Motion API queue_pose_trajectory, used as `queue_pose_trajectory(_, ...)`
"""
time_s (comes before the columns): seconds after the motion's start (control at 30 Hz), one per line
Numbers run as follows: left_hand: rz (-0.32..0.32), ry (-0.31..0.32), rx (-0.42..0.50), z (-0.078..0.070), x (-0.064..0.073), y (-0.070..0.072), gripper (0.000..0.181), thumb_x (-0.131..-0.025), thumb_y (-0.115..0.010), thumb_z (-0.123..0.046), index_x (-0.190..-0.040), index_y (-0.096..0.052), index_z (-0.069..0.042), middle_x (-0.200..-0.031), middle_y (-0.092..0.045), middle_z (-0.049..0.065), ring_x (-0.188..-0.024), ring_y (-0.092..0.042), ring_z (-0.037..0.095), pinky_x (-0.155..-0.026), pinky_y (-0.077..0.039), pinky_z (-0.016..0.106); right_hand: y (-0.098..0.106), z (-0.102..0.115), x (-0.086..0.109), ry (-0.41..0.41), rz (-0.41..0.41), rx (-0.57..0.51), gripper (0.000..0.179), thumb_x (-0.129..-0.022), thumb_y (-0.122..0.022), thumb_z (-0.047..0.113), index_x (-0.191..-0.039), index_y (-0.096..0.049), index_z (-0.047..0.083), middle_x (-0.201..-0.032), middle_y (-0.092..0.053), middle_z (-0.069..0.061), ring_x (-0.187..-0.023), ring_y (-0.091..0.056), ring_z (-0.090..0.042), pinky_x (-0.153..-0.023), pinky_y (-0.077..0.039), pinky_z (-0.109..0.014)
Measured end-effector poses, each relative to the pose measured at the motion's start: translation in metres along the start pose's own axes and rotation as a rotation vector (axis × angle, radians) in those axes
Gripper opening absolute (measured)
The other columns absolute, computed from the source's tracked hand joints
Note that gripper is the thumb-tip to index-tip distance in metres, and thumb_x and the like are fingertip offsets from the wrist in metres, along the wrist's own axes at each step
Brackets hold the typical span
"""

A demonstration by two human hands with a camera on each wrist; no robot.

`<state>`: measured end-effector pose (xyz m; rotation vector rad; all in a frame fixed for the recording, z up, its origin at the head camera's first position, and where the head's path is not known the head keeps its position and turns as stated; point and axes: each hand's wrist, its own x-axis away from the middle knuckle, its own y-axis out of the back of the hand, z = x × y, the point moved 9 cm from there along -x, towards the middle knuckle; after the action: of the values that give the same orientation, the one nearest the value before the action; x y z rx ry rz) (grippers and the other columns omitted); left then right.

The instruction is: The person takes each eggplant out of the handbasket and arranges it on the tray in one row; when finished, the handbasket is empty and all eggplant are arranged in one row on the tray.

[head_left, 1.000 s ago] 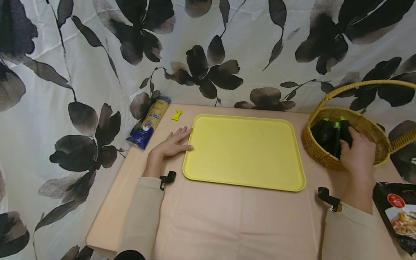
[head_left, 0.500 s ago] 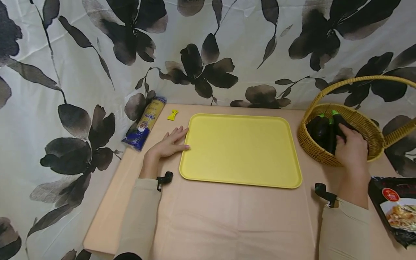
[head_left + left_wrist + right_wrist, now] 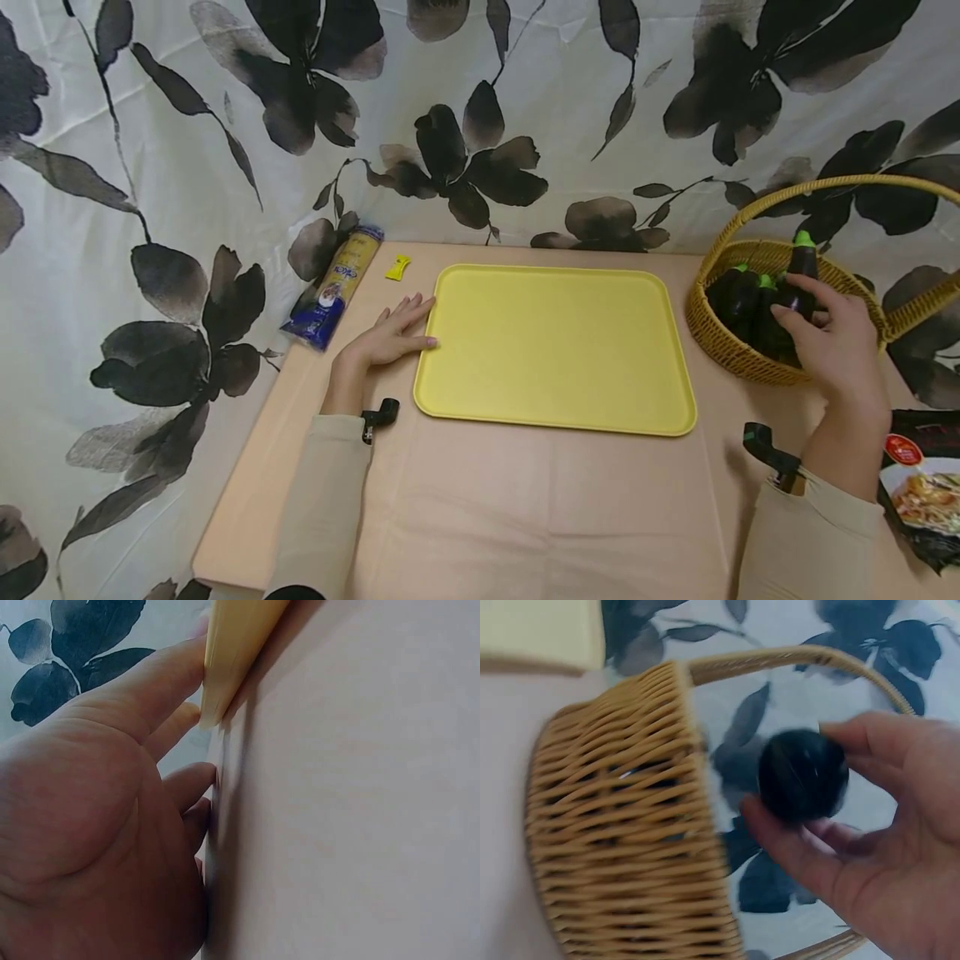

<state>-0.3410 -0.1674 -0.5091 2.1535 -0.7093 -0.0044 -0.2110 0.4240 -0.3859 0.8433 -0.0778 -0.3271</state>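
My right hand (image 3: 843, 337) grips a dark eggplant (image 3: 802, 265) with a green stem end, raised above the wicker basket (image 3: 708, 337). In the right wrist view the eggplant (image 3: 802, 776) shows its round end between thumb and fingers, beyond the basket's rim. Several more eggplants (image 3: 738, 302) lie inside the basket. At the far left of the yellow tray (image 3: 555, 350), my left hand (image 3: 386, 333) rests on the table with fingers spread. Its thumb and fingertips touch the tray's edge (image 3: 232, 660) in the left wrist view.
A blue and yellow packet (image 3: 333, 287) lies at the table's back left, beside a small yellow item (image 3: 398, 267). To the right, a black food package (image 3: 926, 487) lies near my right forearm. The basket's tall handle (image 3: 825, 182) arches over it. A floral curtain (image 3: 480, 108) hangs behind the table.
My right hand has lifted the eggplant up from among the others in the basket and shifted slightly right. The left hand keeps its place at the tray's edge.
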Motion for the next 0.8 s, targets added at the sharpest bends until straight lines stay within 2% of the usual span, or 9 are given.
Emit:
queue_pose_trajectory(0.07, 0.002, 0.002, 0.008, 0.000, 0.001, 0.000, 0.091, -0.097, -0.065, -0.060, -0.168, -0.018, -0.030, -0.177, -0.003, 0.005, -0.164, 0.009, 0.025, -0.130, 0.013, 0.056, 0.000, 0.010, 0.003, 0.049, 0.012, 0.005, 0.061, -0.105, -0.058, 0.043, -0.161, -0.042, 0.023, -0.134, -0.038, -0.021, -0.089, -0.044, -0.007, -0.056, -0.044, -0.016)
queue_pose_trajectory(0.23, 0.009, 0.008, 0.010, 0.002, 0.001, -0.002, 0.092, -0.096, -0.066, -0.059, -0.168, -0.018, -0.029, -0.177, -0.002, 0.005, -0.164, 0.009, 0.025, -0.129, 0.014, 0.057, -0.009, 0.032, 0.011, 0.153, 0.142, 0.053, 0.063, -0.103, -0.064, 0.041, -0.158, -0.045, 0.015, -0.129, -0.048, -0.019, -0.087, -0.046, -0.003, -0.056, -0.044, -0.021)
queue_pose_trajectory(0.33, 0.004, 0.006, 0.012, 0.001, 0.001, -0.002, 0.091, -0.097, -0.066, -0.059, -0.168, -0.018, -0.030, -0.177, -0.003, 0.004, -0.164, 0.009, 0.024, -0.130, 0.013, 0.055, -0.015, 0.043, 0.014, 0.191, 0.210, 0.024, 0.061, -0.103, -0.066, 0.037, -0.157, -0.046, 0.016, -0.133, -0.050, -0.017, -0.090, -0.047, 0.003, -0.059, -0.045, -0.020)
queue_pose_trajectory(0.4, 0.002, 0.004, 0.018, 0.000, 0.000, -0.002, 0.090, -0.097, -0.065, -0.060, -0.168, -0.019, -0.030, -0.177, -0.003, 0.003, -0.164, 0.008, 0.023, -0.130, 0.013, 0.054, -0.021, 0.052, 0.014, 0.214, 0.234, 0.002, 0.061, -0.103, -0.066, 0.034, -0.157, -0.045, 0.018, -0.138, -0.051, -0.019, -0.093, -0.047, 0.009, -0.062, -0.046, -0.016)
queue_pose_trajectory(0.5, 0.001, 0.002, 0.022, 0.000, -0.001, -0.001, 0.090, -0.097, -0.065, -0.060, -0.168, -0.019, -0.030, -0.177, -0.003, 0.004, -0.164, 0.008, 0.023, -0.130, 0.013, 0.054, -0.034, 0.066, 0.013, 0.250, 0.263, -0.030, 0.062, -0.104, -0.065, 0.033, -0.160, -0.042, 0.022, -0.143, -0.051, -0.021, -0.097, -0.048, 0.011, -0.066, -0.045, -0.012)
queue_pose_trajectory(0.6, 0.002, 0.003, 0.021, 0.001, -0.001, 0.000, 0.090, -0.097, -0.065, -0.060, -0.168, -0.019, -0.030, -0.177, -0.003, 0.003, -0.164, 0.008, 0.023, -0.130, 0.013, 0.054, -0.055, 0.087, 0.013, 0.294, 0.295, -0.057, 0.063, -0.104, -0.064, 0.033, -0.162, -0.039, 0.029, -0.143, -0.053, -0.020, -0.100, -0.052, 0.003, -0.069, -0.048, -0.014)
queue_pose_trajectory(0.67, 0.000, 0.002, 0.022, 0.001, -0.001, 0.000, 0.090, -0.097, -0.065, -0.060, -0.168, -0.019, -0.029, -0.177, -0.003, 0.003, -0.164, 0.008, 0.023, -0.130, 0.013, 0.054, -0.072, 0.101, 0.014, 0.311, 0.321, -0.091, 0.064, -0.104, -0.065, 0.033, -0.162, -0.037, 0.034, -0.141, -0.055, -0.017, -0.104, -0.055, -0.008, -0.071, -0.047, -0.019)
queue_pose_trajectory(0.8, -0.004, 0.000, 0.030, 0.002, 0.001, 0.001, 0.090, -0.096, -0.066, -0.060, -0.168, -0.020, -0.029, -0.177, -0.004, 0.003, -0.164, 0.008, 0.023, -0.130, 0.013, 0.054, -0.109, 0.130, 0.016, 0.341, 0.373, -0.188, 0.065, -0.102, -0.069, 0.031, -0.161, -0.040, 0.036, -0.151, -0.049, -0.014, -0.118, -0.057, -0.030, -0.077, -0.047, -0.030)
